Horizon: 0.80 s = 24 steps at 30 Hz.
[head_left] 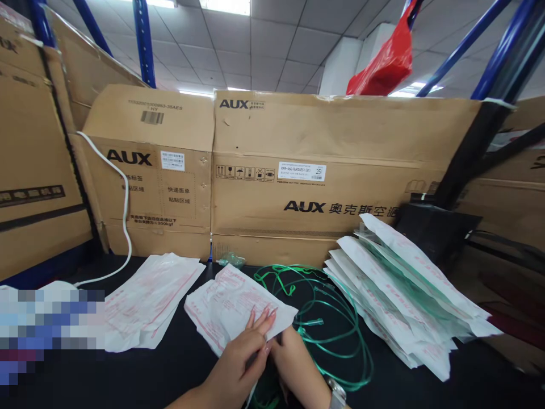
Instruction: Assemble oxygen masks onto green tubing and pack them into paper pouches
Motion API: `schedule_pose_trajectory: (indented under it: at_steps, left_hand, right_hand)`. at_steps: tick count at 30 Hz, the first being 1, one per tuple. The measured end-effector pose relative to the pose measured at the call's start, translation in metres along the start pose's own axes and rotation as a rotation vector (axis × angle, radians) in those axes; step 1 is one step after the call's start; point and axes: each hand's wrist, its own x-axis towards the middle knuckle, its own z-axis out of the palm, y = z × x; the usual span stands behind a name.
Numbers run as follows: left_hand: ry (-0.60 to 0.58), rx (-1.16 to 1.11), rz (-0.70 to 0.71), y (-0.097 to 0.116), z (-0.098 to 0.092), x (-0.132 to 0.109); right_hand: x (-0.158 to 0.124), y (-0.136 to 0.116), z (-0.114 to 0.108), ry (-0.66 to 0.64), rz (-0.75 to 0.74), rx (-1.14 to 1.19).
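Note:
My left hand (240,355) is bent over the lower right corner of a white packet (232,304) with red print. Two of its fingers lie on the packet's face; the thumb and the other fingers are drawn together at its edge. Against them sits my right hand (296,358), its curled fingers mostly hidden at the packet's corner, so what it grips does not show. Below the hands, something green (272,383) is partly covered. Coils of clear green tubing (340,346) lie on the black table beside my right hand.
Left of the packet lies a pile of similar white packets (142,309). A taller, leaning stack of packets (395,295), some showing green contents, is at the right. Cardboard boxes (268,216) wall off the back. A white cable (126,210) hangs down at left.

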Motion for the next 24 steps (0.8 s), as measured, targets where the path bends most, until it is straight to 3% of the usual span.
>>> schedule_pose_trajectory:
  at_steps: [3, 6, 8, 12, 14, 16, 20, 24]
  left_hand:
    - [0.024, 0.117, 0.086, 0.001, 0.007, -0.001]
    - [0.095, 0.25, 0.18, -0.003, 0.012, 0.001]
    - [0.151, 0.32, 0.217, -0.008, 0.013, 0.003]
    - [0.207, 0.394, 0.236, -0.017, 0.009, 0.008]
    - [0.2, 0.4, 0.267, -0.02, 0.008, 0.008]
    - [0.185, 0.385, 0.325, -0.022, 0.008, 0.007]
    - [0.162, 0.327, 0.344, -0.022, 0.009, 0.004]
    - [0.147, 0.282, 0.287, -0.019, 0.008, 0.002]
  right_hand:
    - [-0.001, 0.002, 0.002, 0.096, -0.145, -0.006]
    - [-0.002, 0.004, 0.003, 0.155, -0.105, 0.092]
    - [-0.002, 0.006, 0.004, 0.182, 0.01, 0.169]
    - [0.0, 0.01, 0.005, 0.005, 0.339, 0.292]
    - [0.002, 0.01, 0.006, -0.109, 0.404, 0.31]
    - [0.005, 0.009, 0.008, -0.126, 0.339, 0.323]
    - [0.007, 0.006, 0.012, 0.042, 0.132, 0.412]
    - [0.007, 0.005, 0.012, 0.131, 0.137, 0.53]
